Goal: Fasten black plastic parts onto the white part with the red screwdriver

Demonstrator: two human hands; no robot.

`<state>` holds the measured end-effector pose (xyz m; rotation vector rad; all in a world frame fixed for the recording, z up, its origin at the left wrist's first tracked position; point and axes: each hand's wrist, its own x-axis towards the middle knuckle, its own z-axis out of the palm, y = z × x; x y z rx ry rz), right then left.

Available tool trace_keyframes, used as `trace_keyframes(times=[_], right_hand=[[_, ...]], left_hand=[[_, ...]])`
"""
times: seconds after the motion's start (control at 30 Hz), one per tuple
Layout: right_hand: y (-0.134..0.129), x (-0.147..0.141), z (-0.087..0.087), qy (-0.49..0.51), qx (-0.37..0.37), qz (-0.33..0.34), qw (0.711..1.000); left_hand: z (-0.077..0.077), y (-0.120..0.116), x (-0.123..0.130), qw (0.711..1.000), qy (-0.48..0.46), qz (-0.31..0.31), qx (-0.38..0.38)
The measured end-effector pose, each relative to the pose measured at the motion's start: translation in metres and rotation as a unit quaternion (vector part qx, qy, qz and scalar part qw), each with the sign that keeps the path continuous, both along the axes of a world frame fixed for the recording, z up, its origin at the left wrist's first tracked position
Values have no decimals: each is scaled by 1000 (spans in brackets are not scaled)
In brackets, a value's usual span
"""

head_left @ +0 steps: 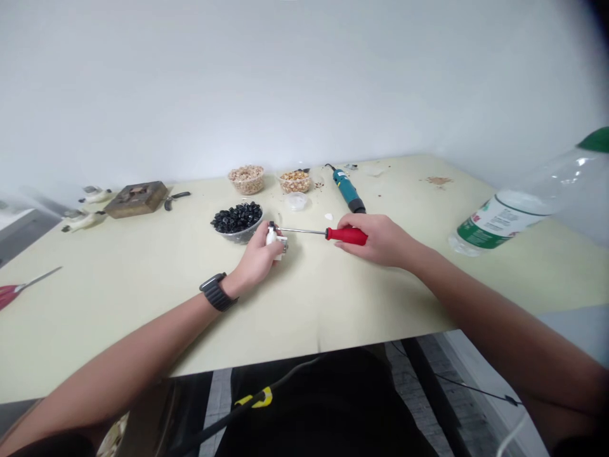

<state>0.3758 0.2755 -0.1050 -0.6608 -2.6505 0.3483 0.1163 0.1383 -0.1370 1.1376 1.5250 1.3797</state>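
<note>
Holding a red-handled screwdriver (347,236) to a small white fitting (271,237)

My left hand (257,261) curls closed around the fitting; my right hand (380,238) wraps the handle, shaft reaching the fitting; just beyond, a clear bowl (242,239) holds black pieces (236,218); farther up-centre, a tub (247,188) holds pale granules (246,174); a second tub (295,189) holds golden granules (295,176).

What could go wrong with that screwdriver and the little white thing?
The red-handled screwdriver in the right hand points its shaft straight at the small white part held in the left hand, so a slip might jab the fingers. The clear bowl of black pieces sits right beside the left hand, so a sudden jolt could tip it and scatter them.
</note>
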Motion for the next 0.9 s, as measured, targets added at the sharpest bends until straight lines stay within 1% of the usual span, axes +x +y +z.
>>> trace_keyframes(times=[0.1,0.2,0.3,0.43,0.6,0.7,0.77,0.83,0.9], right_hand=[[0,-1,-3,18,11,6,1000],[0,-1,-6,26,15,-5,1000],[1,-2,-9,13,43,-10,999],[-1,-2,-12,12,92,1,996],[-3,-3,-15,3,105,11,994],[-4,-4,-15,19,82,16,996],[-4,-5,-15,30,44,27,998],[-4,-5,-14,39,-12,37,998],[-3,-6,-12,40,-97,28,994]], left_hand=[[-1,2,-4,1000,24,10,13],[0,3,-4,1000,15,9,23],[2,2,-3,1000,6,3,18],[2,1,-3,1000,0,4,10],[2,0,-5,1000,16,7,3],[2,0,-6,999,37,12,6],[1,1,-7,998,60,16,8],[0,1,-8,996,84,18,15],[-1,2,-9,994,105,20,32]])
